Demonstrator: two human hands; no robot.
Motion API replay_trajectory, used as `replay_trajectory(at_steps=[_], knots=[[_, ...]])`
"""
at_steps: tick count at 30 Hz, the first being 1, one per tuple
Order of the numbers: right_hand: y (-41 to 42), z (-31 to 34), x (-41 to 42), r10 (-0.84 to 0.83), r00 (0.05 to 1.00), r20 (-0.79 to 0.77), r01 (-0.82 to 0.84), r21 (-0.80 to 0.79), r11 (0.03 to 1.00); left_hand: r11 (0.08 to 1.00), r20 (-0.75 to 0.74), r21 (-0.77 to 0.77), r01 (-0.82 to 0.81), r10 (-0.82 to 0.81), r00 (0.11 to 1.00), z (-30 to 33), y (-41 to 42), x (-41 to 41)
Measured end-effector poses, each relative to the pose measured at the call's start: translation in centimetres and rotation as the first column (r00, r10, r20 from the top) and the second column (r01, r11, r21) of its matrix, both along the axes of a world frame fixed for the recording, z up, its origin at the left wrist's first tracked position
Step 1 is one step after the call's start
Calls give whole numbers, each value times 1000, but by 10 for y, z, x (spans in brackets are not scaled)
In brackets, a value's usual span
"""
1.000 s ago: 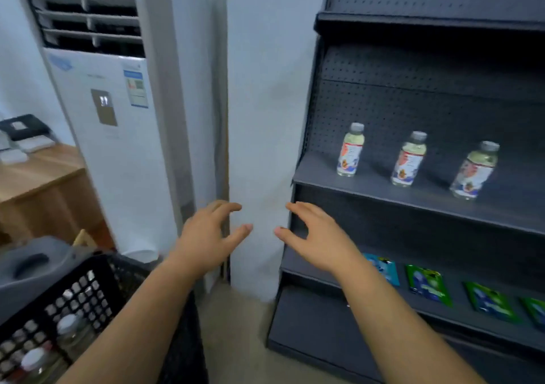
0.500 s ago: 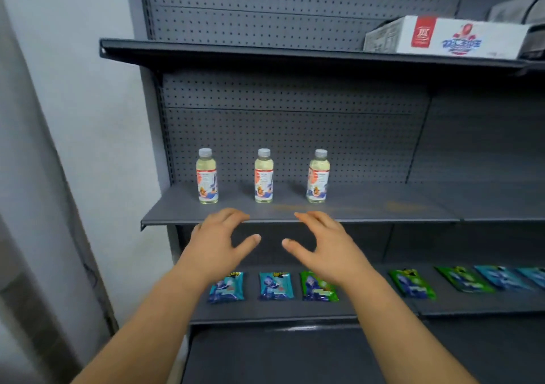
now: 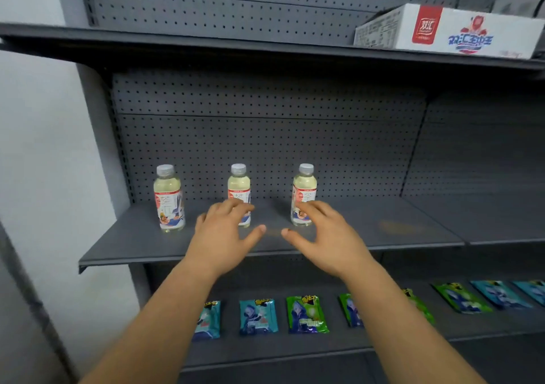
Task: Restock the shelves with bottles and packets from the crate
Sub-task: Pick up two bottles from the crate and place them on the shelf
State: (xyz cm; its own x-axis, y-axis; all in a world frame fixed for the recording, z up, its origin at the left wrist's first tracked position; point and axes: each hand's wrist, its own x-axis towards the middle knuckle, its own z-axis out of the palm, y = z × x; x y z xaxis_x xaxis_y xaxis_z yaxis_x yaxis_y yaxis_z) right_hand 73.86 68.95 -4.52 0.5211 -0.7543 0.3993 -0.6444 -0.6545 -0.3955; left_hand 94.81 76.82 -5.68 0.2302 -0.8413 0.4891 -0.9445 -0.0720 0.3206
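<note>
While three bottles (image 3: 239, 193) stand on mid shelf (image 3: 132, 245), left hand (image 3: 219, 240) & right hand (image 3: 330, 240) hover empty, fingers relaxed.

Both arms stretched out in front, bare forearms angling in toward each other. Left hand (image 3: 222, 237) and right hand (image 3: 326, 236) are palm-down, fingers loosely spread and relaxed, thumbs pointing at each other, holding nothing.

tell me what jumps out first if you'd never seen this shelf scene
Three clear plastic bottles of pale yellow drink stand upright in a row on the grey metal middle shelf. The bare left hand and right hand hover open in front of them, holding nothing. Below lies a row of flat blue and green foil packets; a white printed carton sits top right.
</note>
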Motion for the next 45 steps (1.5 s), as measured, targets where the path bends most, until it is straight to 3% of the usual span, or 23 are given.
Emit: replay_trajectory(at_steps=[7,29,34,45], knots=[[-73,25,34,-88,996,17,89,-86,992,997,13,-66,-39,39,999,26,-79,28],[-229,18,68,-70,992,-109,66,-43,997,923,34,124,-364,363,931,24,-199,68],[-240,14,75,-35,995,-96,32,-34,999,934,-42,111,-340,346,937,22,-203,77],[-229,25,80,-53,997,-50,55,41,998,965,-40,79,-251,254,966,22,-203,88]])
